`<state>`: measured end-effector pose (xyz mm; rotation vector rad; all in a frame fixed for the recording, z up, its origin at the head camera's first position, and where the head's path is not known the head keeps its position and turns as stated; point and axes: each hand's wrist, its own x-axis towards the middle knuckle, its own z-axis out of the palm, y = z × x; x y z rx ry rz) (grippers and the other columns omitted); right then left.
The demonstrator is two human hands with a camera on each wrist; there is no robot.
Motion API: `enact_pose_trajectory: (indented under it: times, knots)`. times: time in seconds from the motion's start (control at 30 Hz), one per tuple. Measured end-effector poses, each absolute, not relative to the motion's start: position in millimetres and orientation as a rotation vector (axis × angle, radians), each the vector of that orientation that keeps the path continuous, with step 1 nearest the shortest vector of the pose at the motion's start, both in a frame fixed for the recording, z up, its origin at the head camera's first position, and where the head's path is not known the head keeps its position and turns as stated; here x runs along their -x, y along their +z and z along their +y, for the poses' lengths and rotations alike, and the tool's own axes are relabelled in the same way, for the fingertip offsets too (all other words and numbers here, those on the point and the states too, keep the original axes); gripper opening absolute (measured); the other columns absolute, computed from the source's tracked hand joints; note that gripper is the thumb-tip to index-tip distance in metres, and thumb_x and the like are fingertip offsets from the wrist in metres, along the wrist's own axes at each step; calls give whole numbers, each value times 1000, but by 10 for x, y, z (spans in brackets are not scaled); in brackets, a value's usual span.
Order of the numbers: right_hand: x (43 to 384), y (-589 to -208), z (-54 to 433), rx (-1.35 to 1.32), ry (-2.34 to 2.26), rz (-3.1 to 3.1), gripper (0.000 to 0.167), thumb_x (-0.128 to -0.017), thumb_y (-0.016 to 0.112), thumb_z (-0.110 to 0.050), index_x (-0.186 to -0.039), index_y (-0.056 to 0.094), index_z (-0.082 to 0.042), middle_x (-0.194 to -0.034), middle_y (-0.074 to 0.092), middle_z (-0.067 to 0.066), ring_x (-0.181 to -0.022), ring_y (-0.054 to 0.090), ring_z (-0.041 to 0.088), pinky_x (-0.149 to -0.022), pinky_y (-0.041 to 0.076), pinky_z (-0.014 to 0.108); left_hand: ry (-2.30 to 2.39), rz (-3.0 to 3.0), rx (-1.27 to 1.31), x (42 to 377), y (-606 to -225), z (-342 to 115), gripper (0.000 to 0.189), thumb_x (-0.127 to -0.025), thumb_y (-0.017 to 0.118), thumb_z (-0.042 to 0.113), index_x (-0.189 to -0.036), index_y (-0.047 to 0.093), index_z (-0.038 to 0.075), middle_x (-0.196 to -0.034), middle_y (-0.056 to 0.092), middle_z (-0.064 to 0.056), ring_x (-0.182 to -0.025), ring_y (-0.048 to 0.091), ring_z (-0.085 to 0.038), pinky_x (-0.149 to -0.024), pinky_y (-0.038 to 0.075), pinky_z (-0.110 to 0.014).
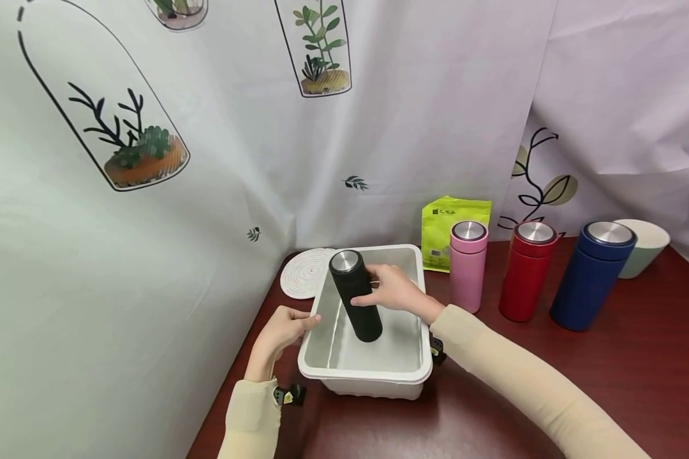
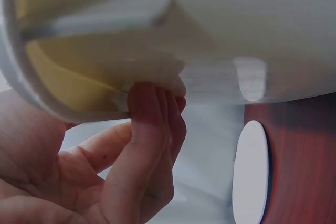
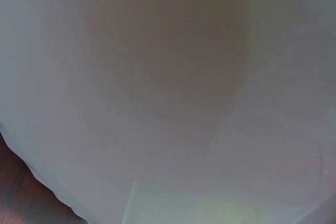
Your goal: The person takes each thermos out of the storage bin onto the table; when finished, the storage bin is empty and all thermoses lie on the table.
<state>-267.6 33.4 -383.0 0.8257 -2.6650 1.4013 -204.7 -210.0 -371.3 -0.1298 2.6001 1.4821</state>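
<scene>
A black thermos flask (image 1: 358,299) with a silver-topped lid leans slightly inside a white plastic bin (image 1: 367,375). My right hand (image 1: 393,288) grips it from the right, thumb in front and fingers behind. On the bin's left rim, my left hand (image 1: 284,328) pinches the edge between thumb and fingers. The left wrist view has that hand's fingers (image 2: 149,145) curled up under the rim, against the outer wall. Blurred pale bin wall (image 3: 173,145) fills most of the right wrist view, hiding the right hand there.
Right of the bin stand a pink flask (image 1: 467,274), a red flask (image 1: 525,277) and a blue flask (image 1: 591,280). A pale green bowl (image 1: 643,248) is behind the blue one. A lime-green pouch (image 1: 436,236) leans at the back. A round white woven mat (image 1: 304,274) lies back left.
</scene>
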Motion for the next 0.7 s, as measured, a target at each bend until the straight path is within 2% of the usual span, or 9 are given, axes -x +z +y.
enact_pose_trajectory:
  times: [0.33,0.57,0.7]
  knots:
    - [2610,-3848,331,-910,1342,-2575,55,-75,83,-32,-121,64,-9,-107,73,5,-103,68,22,-86,57,40,1470,2619,136,2048,-3732,-2104,29,-90,68,12,-108,70,-11,-109,69,-25,-85,69,-24,-74,60,-45]
    - [2593,-3837,348,-854,1478,-2444,53,-75,83,-25,-122,63,-10,-111,71,3,-105,66,21,-93,55,40,1496,2596,132,2050,-3744,-2115,30,-91,68,11,-109,69,-13,-109,69,-27,-88,70,-28,-75,60,-47]
    - [2587,-3836,360,-829,1500,-2381,50,-74,84,-23,-119,64,-10,-108,71,2,-102,67,21,-91,56,38,1509,2585,130,2054,-3754,-2119,30,-91,67,11,-109,69,-13,-111,68,-28,-91,70,-32,-75,60,-47]
